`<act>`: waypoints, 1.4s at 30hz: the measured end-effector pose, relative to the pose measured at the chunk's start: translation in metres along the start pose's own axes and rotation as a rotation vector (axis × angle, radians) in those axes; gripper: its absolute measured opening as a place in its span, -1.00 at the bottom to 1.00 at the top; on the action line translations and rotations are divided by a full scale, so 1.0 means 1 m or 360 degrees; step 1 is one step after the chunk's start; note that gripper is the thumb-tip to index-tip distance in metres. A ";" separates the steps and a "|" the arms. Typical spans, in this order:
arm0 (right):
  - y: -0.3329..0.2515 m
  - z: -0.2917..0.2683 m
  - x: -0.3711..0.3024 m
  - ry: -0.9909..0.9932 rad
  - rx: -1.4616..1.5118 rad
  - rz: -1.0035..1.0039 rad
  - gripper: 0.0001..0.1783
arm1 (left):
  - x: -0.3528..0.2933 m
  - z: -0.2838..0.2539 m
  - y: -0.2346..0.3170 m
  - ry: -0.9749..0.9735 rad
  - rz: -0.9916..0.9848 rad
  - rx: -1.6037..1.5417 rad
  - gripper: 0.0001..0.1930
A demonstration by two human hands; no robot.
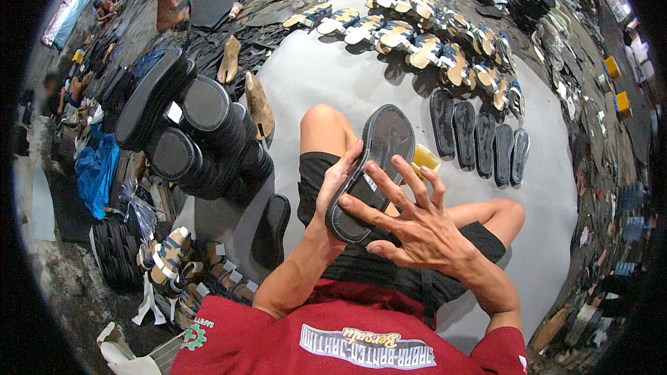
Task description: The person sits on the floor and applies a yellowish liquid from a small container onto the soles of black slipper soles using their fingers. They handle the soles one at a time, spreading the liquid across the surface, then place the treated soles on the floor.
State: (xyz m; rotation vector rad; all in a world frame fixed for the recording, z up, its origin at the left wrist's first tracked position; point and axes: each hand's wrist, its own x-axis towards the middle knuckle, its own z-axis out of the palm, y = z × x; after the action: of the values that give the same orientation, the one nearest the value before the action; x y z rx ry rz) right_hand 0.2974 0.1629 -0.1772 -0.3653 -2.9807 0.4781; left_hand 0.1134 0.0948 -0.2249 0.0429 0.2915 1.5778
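Observation:
Above my lap I hold a black shoe sole [390, 140], tilted, with a small white label on its face. My left hand [336, 191] grips its left edge, thumb along the side. My right hand [415, 226] is spread over the sole's lower half, fingers apart, the fingertips at or just over its surface; whether they touch, I cannot tell. Behind the right fingers shows a yellow block-like thing [425, 160], partly hidden. Several shiny black soles [464, 135] lie in a row to the right on the grey sheet [292, 90]. One more black sole [270, 230] lies left of my left forearm.
Stacks of black soles [208, 104] stand at the left, beside wooden shoe lasts [260, 107]. Rows of strapped sandal uppers [396, 35] curve along the far side. More sandal pieces [170, 253] lie at lower left. A person's bare leg [167, 0] shows at the far left.

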 end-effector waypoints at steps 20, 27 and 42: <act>0.028 -0.003 -0.005 0.0178 -0.0083 -0.0450 -0.34 | -0.007 0.007 0.010 0.0165 -0.0130 0.0434 -0.49; 0.038 -0.014 0.011 0.0147 0.0226 -0.0361 -0.02 | 0.001 -0.026 -0.004 -0.0295 -0.0124 0.0325 -0.55; 0.052 0.026 0.014 0.0586 0.1364 0.0263 0.58 | 0.000 -0.014 -0.029 0.0039 0.0926 0.1499 -0.13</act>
State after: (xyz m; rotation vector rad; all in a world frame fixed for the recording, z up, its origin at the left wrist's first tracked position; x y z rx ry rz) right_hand 0.2920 0.2070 -0.2173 -0.5204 -2.1397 1.4293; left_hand 0.1385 0.0925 -0.2449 0.9043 1.0952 1.8723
